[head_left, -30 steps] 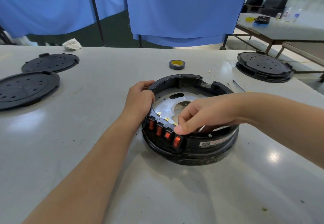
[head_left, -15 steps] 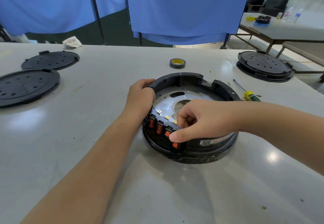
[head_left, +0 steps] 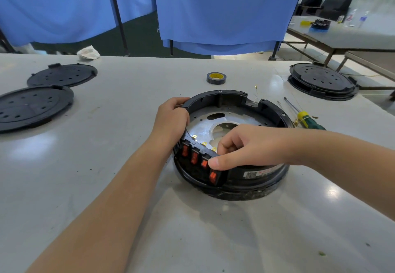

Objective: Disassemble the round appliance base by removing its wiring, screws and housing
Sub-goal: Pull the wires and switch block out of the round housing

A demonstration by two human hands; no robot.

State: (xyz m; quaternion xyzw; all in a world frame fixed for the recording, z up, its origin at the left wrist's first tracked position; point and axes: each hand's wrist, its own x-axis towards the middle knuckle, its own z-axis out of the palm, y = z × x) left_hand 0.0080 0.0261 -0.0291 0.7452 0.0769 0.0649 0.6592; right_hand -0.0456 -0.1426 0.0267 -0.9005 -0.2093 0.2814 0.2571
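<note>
Single head-worn wide view, forward and down, close over the table [head_left: 106, 187].

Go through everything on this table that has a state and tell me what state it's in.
Round appliance base: cover off, metal plate exposed.
Switch panel: tilted outward from the ring.
Left hand: grips the housing rim.
Right hand: pinches the switch panel.
Screwdriver: lying flat, unused.
Tape roll: lying flat.

Both forearms are bare to the frame edge, with no sleeves showing. The left hand [head_left: 171, 118] and right hand [head_left: 245, 146] are bare, with short nails.
</note>
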